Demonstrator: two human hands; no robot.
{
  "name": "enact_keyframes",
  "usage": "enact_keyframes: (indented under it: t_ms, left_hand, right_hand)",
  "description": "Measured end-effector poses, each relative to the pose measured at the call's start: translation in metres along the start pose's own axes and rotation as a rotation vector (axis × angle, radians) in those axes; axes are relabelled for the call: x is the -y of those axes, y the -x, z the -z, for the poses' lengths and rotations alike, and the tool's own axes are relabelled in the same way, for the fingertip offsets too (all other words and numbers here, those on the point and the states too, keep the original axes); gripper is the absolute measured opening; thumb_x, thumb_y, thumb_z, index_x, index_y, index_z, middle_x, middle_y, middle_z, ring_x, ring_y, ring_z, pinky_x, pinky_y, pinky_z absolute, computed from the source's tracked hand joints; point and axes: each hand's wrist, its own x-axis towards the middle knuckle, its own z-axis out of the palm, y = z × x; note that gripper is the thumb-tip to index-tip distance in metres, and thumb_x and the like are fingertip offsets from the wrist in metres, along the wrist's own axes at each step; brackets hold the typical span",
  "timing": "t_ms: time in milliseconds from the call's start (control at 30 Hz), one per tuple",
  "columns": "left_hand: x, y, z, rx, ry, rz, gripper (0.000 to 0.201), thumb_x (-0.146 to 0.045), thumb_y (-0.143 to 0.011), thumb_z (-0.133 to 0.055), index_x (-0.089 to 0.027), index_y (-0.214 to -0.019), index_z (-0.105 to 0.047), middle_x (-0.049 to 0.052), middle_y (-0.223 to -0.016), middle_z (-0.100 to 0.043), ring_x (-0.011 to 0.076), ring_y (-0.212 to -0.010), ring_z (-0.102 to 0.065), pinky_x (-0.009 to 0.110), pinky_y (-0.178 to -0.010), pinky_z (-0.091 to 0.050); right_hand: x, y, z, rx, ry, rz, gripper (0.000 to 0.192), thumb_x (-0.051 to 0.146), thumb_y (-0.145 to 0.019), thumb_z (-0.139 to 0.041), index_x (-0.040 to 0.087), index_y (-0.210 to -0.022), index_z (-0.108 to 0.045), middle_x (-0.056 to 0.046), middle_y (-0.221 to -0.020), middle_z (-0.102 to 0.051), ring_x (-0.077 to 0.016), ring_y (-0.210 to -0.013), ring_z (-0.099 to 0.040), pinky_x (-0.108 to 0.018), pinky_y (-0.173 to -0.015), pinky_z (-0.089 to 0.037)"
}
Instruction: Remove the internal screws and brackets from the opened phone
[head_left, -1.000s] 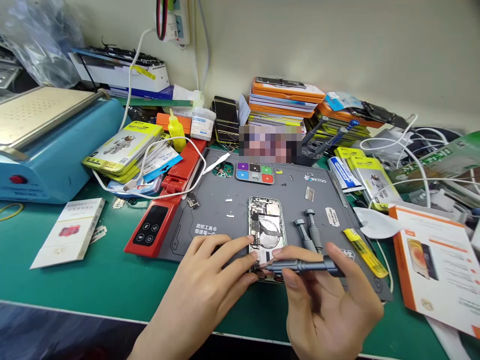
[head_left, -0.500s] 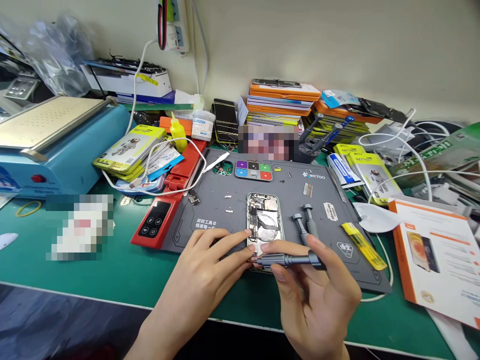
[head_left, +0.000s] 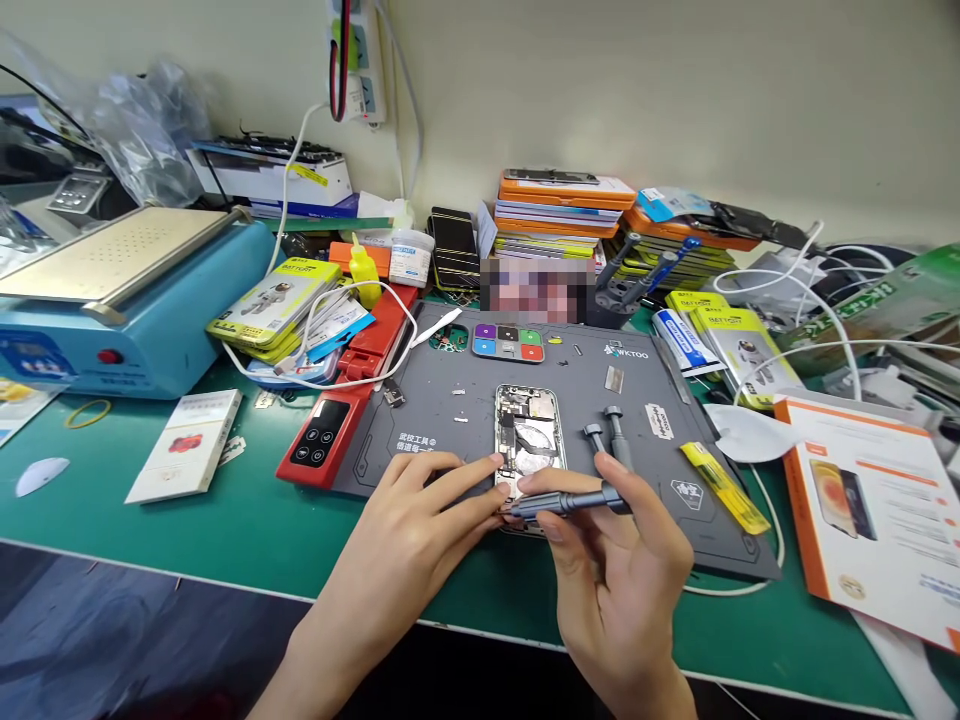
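An opened smartphone (head_left: pixel 534 440) with its inner parts bare lies on the dark grey work mat (head_left: pixel 465 350). My left hand (head_left: pixel 409 535) grips the phone at its lower left, with fingertips on the frame and innards; the thumb is mostly hidden. In my right hand (head_left: pixel 626 580) is a grey screwdriver (head_left: pixel 562 502), pinched between thumb and fingers and tilted low across the phone's bottom end. Its tip is close to my left fingertips, and I cannot make out what it touches. Two more grey screwdrivers (head_left: pixel 619 435) lie right of the phone.
A colored parts tray (head_left: pixel 508 342) sits behind the phone, near small loose pieces (head_left: pixel 460 418). A red device (head_left: pixel 315 440) borders the mat's left side. A blue machine (head_left: pixel 150 330) stands farther left. An orange-white box (head_left: pixel 870 510) and yellow packet (head_left: pixel 724 487) are at right.
The camera view has turned slightly left. My right hand and the screwdriver have shifted a little left, and the handle end is slightly higher. My left hand stays on the phone.
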Motion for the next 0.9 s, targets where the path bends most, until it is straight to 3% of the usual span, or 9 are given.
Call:
enact_keyframes:
  t_ms: [533,733,900]
  left_hand:
    - [0.0017,0.0024,-0.0015,0.005,0.016,0.018,0.027,-0.026,-0.117,-0.058,-0.026,-0.136,-0.077,-0.003,-0.151,-0.074,0.0247,-0.115,-0.062,0.043,-0.098,-0.048]
    - [0.0017,0.0031,-0.0015,0.015,0.026,0.03,0.025,-0.026,-0.117,-0.058,-0.026,-0.134,-0.077,-0.005,-0.151,-0.074,0.0244,-0.117,-0.06,0.043,-0.099,-0.047]
    - [0.002,0.0037,-0.0014,0.028,0.037,0.033,0.027,-0.025,-0.117,-0.056,-0.025,-0.138,-0.074,-0.005,-0.154,-0.071,0.0253,-0.12,-0.058,0.043,-0.101,-0.045]
  right_hand:
    - [0.0021,-0.0014,0.0011,-0.003,0.044,0.022,0.077,-0.005,-0.099,-0.06,0.025,-0.166,-0.038,-0.01,-0.119,-0.078,-0.0218,-0.111,-0.082,-0.033,-0.086,-0.075]
    - [0.0,0.0029,0.0013,-0.031,0.055,0.012,0.075,-0.005,-0.098,-0.063,0.025,-0.164,-0.042,-0.01,-0.123,-0.078,-0.0214,-0.116,-0.082,-0.04,-0.101,-0.072]
    - [0.0026,0.0016,0.0002,-0.033,0.031,-0.024,0.074,-0.005,-0.098,-0.062,0.027,-0.162,-0.043,-0.008,-0.121,-0.079,-0.0193,-0.115,-0.082,-0.032,-0.095,-0.073]
